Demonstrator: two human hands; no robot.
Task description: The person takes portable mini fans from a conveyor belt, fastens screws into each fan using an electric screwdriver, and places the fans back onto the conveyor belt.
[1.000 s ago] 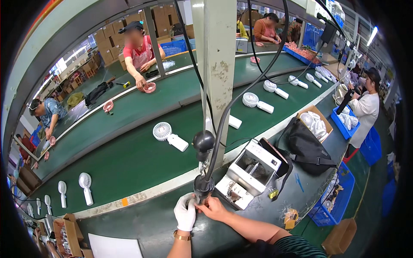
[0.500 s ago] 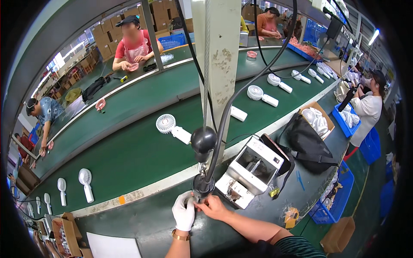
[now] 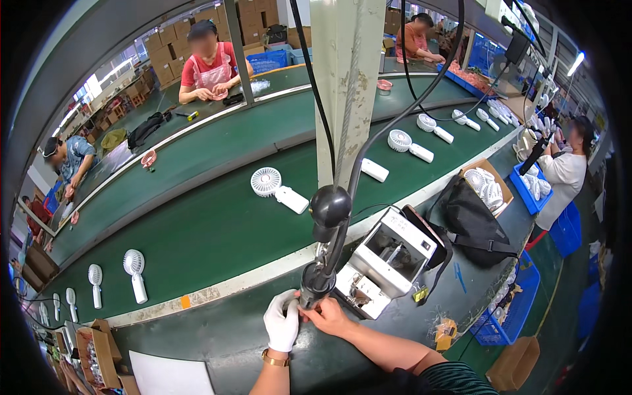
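A black electric screwdriver hangs on a cable and cord in front of me, a black ball above it. My right hand, bare, has its fingers closed around the tool's lower end. In a white glove, my left hand is curled close against that end. Whatever it pinches is hidden by the fingers and the tool. Just right of the tool, a white-and-grey bench machine with an open top stands on the dark workbench.
White handheld fans lie along the green conveyor. A painted post rises ahead. A black bag, a carton of fan parts and a blue crate are rightward; a white sheet lies left. Other people work around the belts.
The view has shifted slightly, and the hanging screwdriver and ball appear a little further right. Both hands stay together at its lower end. A pink part on the far belt appears slightly further left.
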